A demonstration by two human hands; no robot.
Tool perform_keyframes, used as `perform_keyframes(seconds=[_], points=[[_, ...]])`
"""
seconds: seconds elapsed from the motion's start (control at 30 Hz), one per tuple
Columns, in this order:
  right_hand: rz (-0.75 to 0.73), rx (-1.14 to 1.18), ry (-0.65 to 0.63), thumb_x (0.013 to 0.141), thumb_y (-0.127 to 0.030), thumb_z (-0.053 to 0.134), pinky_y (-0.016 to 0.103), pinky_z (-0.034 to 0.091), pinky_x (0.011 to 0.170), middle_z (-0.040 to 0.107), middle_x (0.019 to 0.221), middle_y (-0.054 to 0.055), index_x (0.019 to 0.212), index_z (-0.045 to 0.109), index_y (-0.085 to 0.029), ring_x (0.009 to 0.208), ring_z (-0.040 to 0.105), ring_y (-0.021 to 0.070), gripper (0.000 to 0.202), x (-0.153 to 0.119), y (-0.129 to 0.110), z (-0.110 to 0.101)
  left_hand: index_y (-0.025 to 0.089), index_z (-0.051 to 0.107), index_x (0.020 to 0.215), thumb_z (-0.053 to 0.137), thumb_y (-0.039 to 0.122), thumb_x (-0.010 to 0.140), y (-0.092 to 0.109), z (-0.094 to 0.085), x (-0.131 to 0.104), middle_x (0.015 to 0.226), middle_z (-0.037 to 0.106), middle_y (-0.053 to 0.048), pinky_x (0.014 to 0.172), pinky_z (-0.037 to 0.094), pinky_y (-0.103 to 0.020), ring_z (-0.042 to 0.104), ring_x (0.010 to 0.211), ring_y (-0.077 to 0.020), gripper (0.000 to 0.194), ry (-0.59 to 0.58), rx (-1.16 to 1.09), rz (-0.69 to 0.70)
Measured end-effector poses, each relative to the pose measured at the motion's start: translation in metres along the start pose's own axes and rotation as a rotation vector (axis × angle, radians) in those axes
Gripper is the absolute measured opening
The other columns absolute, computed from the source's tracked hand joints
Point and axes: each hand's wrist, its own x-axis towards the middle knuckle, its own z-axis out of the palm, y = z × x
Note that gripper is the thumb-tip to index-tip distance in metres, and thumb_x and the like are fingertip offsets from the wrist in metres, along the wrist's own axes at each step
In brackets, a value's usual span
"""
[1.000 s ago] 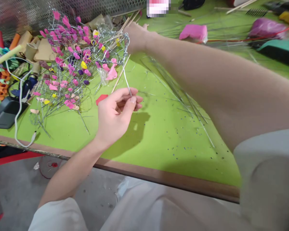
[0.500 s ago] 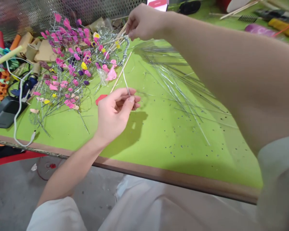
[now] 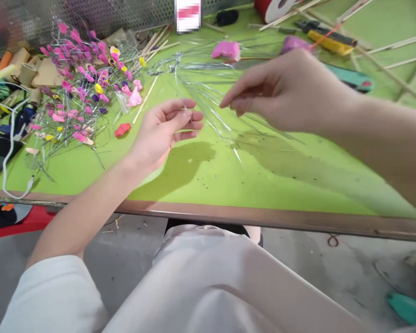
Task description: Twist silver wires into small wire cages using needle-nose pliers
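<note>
Between thumb and fingers, my left hand pinches a thin silvery wire that rises toward a twisted silver tinsel piece. My right hand hovers over the right side of the loose wires; its fingertips are drawn close together, and whether anything thin is between them is too small to tell. Loose silver wires fan out on the green table between and behind the hands. A red lump lies left of my left hand.
Wire stems with pink, purple and yellow pieces crowd the left. A pink lump, a yellow cutter, a teal tool, a spool and wooden sticks lie at the back and right. A white cable runs at far left.
My right hand has let go of the tinsel piece and moved right and toward me. The tinsel now rests farther back on the table. The view has shifted right; my left hand still pinches the wire.
</note>
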Motion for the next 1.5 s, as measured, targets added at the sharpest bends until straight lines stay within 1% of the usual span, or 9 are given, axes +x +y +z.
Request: perform_keyframes(seconds=[0.13,0.27,0.47,0.6,0.77,0.9,1.1,1.23,1.5], points=[[0.023,0.135,0.107,0.082,-0.027,0.072,0.041,0.059,0.075,0.075,0.083,0.001,0.088,0.068,-0.027,0.076,0.071,0.0212,0.007,-0.037,0.005,0.011,0.016,0.068,0.101,0.063,0.01,0.102,0.005,0.035,0.003,0.088,0.079,0.002,0.083,0.064,-0.021,0.077,0.078,-0.0067,0.008,-0.065,-0.015,0.02],[-0.034,0.103,0.153,0.08,-0.026,0.071,0.042,0.06,0.082,0.073,0.085,0.001,0.085,0.059,-0.026,0.08,0.071,0.0223,0.013,-0.039,0.017,0.02,0.018,0.067,0.107,0.064,0.014,0.103,-0.009,0.05,0.016,0.091,0.08,0.002,0.082,0.065,-0.021,0.076,0.076,-0.0063,0.006,-0.063,0.031,0.04],[-0.024,-0.028,0.155,0.079,-0.018,0.067,0.038,0.057,0.078,0.073,0.081,-0.001,0.083,0.056,-0.026,0.077,0.071,0.021,0.014,-0.037,0.031,0.025,0.022,0.07,0.113,0.07,0.021,0.102,-0.034,0.045,0.027,0.101,0.083,-0.004,0.085,0.069,-0.031,0.083,0.093,-0.0162,0.011,-0.064,0.125,0.097],[-0.015,-0.055,0.117,0.081,-0.021,0.068,0.041,0.058,0.078,0.074,0.082,0.0,0.083,0.053,-0.027,0.076,0.07,0.0229,0.017,-0.041,0.032,0.028,0.022,0.071,0.114,0.071,0.022,0.101,-0.04,0.043,0.025,0.098,0.083,-0.003,0.087,0.07,-0.033,0.084,0.097,-0.0177,0.013,-0.067,0.147,0.081],[0.019,-0.072,0.099,0.083,-0.021,0.068,0.045,0.062,0.08,0.073,0.082,0.001,0.084,0.05,-0.028,0.076,0.072,0.025,0.02,-0.044,0.032,0.029,0.022,0.071,0.11,0.088,0.01,0.082,-0.045,0.04,0.026,0.097,0.083,-0.001,0.091,0.072,-0.038,0.084,0.097,-0.0208,0.035,-0.109,0.142,0.099],[0.034,-0.089,0.094,0.083,-0.02,0.067,0.046,0.062,0.082,0.074,0.084,0.0,0.085,0.049,-0.028,0.077,0.072,0.0244,0.019,-0.046,0.032,0.031,0.021,0.07,0.108,0.09,-0.001,0.071,-0.05,0.039,0.028,0.096,0.083,0.0,0.094,0.071,-0.038,0.084,0.093,-0.0197,0.048,-0.147,0.119,0.103],[0.037,-0.072,0.112,0.085,-0.022,0.064,0.049,0.063,0.084,0.074,0.085,-0.001,0.083,0.051,-0.029,0.081,0.074,0.0257,0.015,-0.047,0.03,0.031,0.021,0.069,0.111,0.09,0.002,0.074,-0.055,0.04,0.03,0.096,0.082,-0.001,0.094,0.071,-0.04,0.083,0.099,-0.0217,0.047,-0.101,0.173,0.145],[0.034,-0.052,0.119,0.083,-0.017,0.063,0.047,0.063,0.083,0.074,0.084,-0.001,0.083,0.054,-0.029,0.08,0.073,0.0247,0.014,-0.047,0.032,0.03,0.02,0.069,0.113,0.089,-0.001,0.074,-0.057,0.039,0.031,0.096,0.082,-0.002,0.098,0.069,-0.04,0.083,0.101,-0.0216,0.049,-0.094,0.157,0.148],[-0.027,-0.051,0.115,0.083,-0.019,0.066,0.041,0.062,0.08,0.077,0.085,0.003,0.087,0.061,-0.025,0.079,0.075,0.0231,0.009,-0.044,0.039,0.034,0.021,0.068,0.114,0.087,-0.002,0.072,-0.061,0.038,0.034,0.096,0.082,0.0,0.095,0.07,-0.038,0.083,0.093,-0.0187,0.051,-0.086,0.155,0.148]])
